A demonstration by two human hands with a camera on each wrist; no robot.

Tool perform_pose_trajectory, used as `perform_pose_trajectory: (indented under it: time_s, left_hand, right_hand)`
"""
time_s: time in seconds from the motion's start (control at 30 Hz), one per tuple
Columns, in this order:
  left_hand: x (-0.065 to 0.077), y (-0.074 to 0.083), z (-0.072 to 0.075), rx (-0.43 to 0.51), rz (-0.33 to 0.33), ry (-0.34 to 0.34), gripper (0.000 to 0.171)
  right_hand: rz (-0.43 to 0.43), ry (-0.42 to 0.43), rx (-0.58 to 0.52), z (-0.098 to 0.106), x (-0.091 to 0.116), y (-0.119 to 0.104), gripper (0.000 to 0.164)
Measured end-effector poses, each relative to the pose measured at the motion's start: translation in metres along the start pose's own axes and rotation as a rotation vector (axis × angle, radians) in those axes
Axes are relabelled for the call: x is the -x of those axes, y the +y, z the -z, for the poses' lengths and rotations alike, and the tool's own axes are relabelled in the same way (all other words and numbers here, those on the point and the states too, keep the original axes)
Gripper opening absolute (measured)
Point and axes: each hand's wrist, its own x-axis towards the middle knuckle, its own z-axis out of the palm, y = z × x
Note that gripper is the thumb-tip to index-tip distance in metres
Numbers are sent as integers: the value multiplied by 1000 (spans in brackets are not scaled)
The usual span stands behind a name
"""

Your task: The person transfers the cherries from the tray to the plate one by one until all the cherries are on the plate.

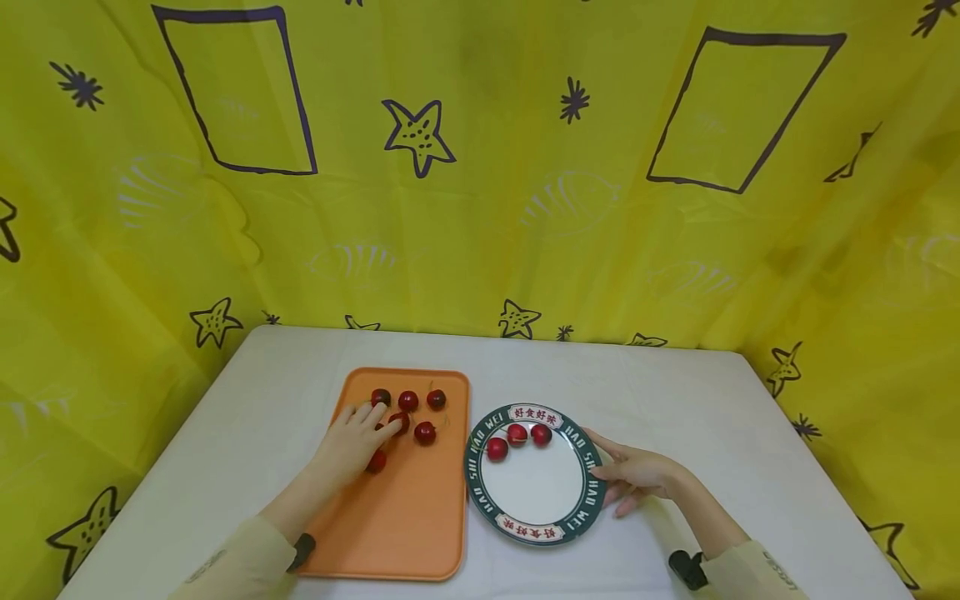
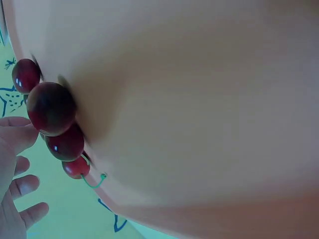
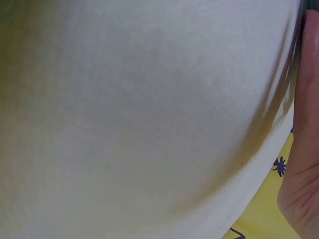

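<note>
Reaching in over the left side of the orange tray (image 1: pixel 408 521), the left hand (image 1: pixel 351 442) has its fingers parted among dark red cherries (image 1: pixel 425 432), thumb and forefinger right at one of them; whether they pinch that cherry or only touch it, I cannot tell. At least six cherries lie on the tray, most of them grouped toward its far end, with one nearer, beside the left hand's thumb side. From the left wrist, several of these cherries appear bunched close to the fingertips, and one has a thin green stem (image 2: pixel 93 186). Just beside the tray's right edge sits a round plate (image 1: pixel 536 487), white in the middle with a dark green lettered rim; whether the two touch is unclear. Three red cherries lie on the plate, in its far part, the leftmost being closest to the tray. On the side of the plate away from the tray, the right hand (image 1: pixel 643 470) has its fingers parted at the rim, one fingertip on top; how firmly it grips, I cannot tell. Under the tray spreads a white tablecloth (image 1: pixel 645 383), and beyond the tray hangs a yellow curtain (image 1: pixel 465 217) printed with stars and fish.
</note>
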Motion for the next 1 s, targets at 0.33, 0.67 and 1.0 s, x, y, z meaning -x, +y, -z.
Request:
perform_pose_trajectory:
  time_s: [0.33, 0.67, 1.0]
  left_hand:
    - [8, -5, -2, 15, -43, -24, 33]
    - [12, -5, -9, -40, -136, 62, 28]
    - [13, -2, -7, -101, -153, 43, 18]
  right_hand:
    - [-2, 2, 2, 0, -1, 1, 77]
    - [1, 3, 13, 0, 0, 0, 77]
    - [-1, 18, 22, -1, 0, 0, 76]
